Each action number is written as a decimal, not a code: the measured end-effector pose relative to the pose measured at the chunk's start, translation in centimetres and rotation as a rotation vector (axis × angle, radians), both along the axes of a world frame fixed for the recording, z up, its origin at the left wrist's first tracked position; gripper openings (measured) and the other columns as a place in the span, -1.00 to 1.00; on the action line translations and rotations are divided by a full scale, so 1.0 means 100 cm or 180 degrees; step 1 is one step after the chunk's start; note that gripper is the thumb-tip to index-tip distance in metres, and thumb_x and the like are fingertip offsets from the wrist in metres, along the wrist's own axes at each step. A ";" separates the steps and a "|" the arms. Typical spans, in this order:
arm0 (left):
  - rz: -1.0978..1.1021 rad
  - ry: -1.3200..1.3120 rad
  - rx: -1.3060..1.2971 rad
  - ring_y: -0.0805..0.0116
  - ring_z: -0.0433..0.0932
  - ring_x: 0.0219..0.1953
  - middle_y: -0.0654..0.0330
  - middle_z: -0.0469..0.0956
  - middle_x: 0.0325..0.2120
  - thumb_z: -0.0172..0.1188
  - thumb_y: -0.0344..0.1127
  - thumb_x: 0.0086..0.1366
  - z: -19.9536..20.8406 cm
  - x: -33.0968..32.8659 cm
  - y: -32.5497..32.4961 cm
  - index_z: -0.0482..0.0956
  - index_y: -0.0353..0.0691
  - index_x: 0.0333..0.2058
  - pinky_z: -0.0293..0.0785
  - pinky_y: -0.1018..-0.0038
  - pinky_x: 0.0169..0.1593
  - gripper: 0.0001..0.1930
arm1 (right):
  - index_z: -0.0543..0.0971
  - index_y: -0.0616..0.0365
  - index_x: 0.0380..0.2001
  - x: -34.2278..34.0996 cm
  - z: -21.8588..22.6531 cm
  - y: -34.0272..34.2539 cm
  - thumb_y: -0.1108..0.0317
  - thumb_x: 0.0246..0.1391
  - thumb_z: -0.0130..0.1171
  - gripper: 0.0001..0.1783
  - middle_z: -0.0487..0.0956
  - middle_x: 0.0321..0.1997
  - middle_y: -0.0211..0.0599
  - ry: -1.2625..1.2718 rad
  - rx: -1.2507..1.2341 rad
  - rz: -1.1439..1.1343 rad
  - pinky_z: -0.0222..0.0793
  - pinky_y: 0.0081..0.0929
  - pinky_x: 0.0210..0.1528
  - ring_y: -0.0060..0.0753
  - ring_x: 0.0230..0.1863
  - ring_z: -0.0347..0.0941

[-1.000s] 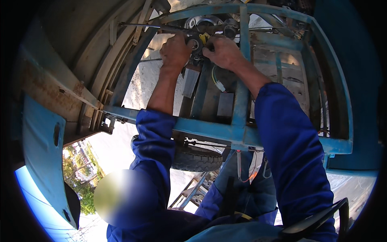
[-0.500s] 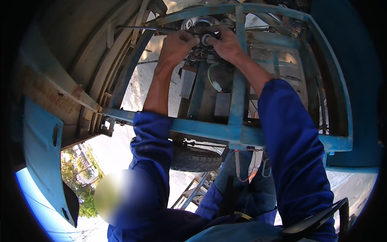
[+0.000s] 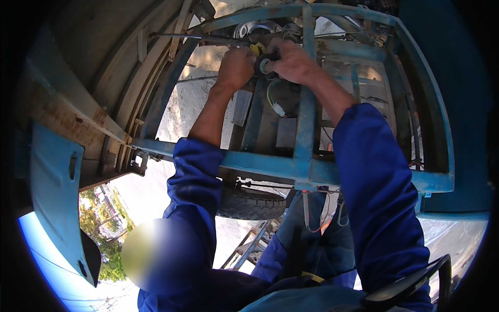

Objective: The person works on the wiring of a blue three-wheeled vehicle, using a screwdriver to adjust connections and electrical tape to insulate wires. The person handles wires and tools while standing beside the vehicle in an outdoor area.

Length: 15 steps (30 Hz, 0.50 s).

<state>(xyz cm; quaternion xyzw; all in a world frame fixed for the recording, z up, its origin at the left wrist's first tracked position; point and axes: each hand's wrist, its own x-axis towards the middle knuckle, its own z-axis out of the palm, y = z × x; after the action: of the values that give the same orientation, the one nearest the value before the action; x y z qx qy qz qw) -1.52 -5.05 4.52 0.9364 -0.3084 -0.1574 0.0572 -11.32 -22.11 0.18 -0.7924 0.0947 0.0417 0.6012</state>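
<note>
Head cam, only view: both arms in blue sleeves come in from the lower edge and reach to the top of the pic, into a blue metal frame (image 3: 306, 169) w/ chipped paint and rust.

L hand (image 3: 235, 67): closed into a fist, just left of a small black round part (image 3: 264, 65) w/ a light centre. Looks clamped on smth at the part's left side, but can't tell what, fingers hide it. A yellow bit (image 3: 257, 49) shows just above, between the two hands.

R hand (image 3: 292, 61): fingers wrapped round the black round part from the right, gripping it. Part sits at the top middle of the frame, right at the vertical blue bar, between both hands, touching both.

Below the hands: wire bundle, yellow/green/white, hangs down to a white connector (image 3: 278, 109), loose end, not plugged into anything I can see. Grey finned block (image 3: 241, 107) just left of the wires, dark box (image 3: 286, 133) below right of them.

Thin metal rod (image 3: 182, 36) runs from the left toward the L hand. Chrome curved piece (image 3: 254, 27) above the hands, partly hidden.

Under the frame's crossbar: black tyre (image 3: 252, 203). Far left: blue panel (image 3: 54, 192), trees beyond it.
</note>
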 end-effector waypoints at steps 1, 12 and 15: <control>0.0415 0.0412 -0.0290 0.06 0.72 -0.27 -0.05 0.71 -0.32 0.22 -0.37 0.37 -0.001 0.001 0.001 0.67 -0.35 -0.07 0.62 0.19 -0.15 -0.77 | 0.58 0.22 -0.06 -0.001 0.000 0.000 0.17 -0.07 0.38 -0.49 0.67 -0.11 0.13 0.0140 0.0131 0.0099 0.51 -0.07 0.06 0.18 -0.01 0.61; 0.1663 0.1735 -0.0829 0.33 0.67 -0.31 0.12 0.68 -0.32 0.28 -0.34 0.38 0.006 0.004 -0.003 0.68 -0.45 -0.08 0.72 0.33 -0.30 -0.73 | 0.58 0.29 -0.07 -0.010 0.003 0.021 0.30 -0.08 0.43 -0.51 0.68 -0.14 0.17 -0.0160 0.0262 0.0052 0.54 -0.10 0.01 0.20 -0.05 0.63; 0.1852 0.1829 -0.0761 0.22 0.71 -0.26 0.05 0.70 -0.25 0.28 -0.30 0.37 0.009 0.001 -0.007 0.70 -0.42 -0.15 0.69 0.24 -0.22 -0.74 | 0.61 0.29 -0.14 -0.007 0.003 0.011 0.28 0.04 0.37 -0.63 0.68 -0.14 0.16 0.0438 0.1052 0.0182 0.53 -0.07 0.01 0.21 -0.04 0.62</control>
<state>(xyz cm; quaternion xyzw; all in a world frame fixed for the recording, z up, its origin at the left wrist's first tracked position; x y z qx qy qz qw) -1.46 -5.74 5.44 0.8893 -0.0189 -0.3523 0.2911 -12.07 -21.00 0.48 -0.6805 0.1049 0.1280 0.7138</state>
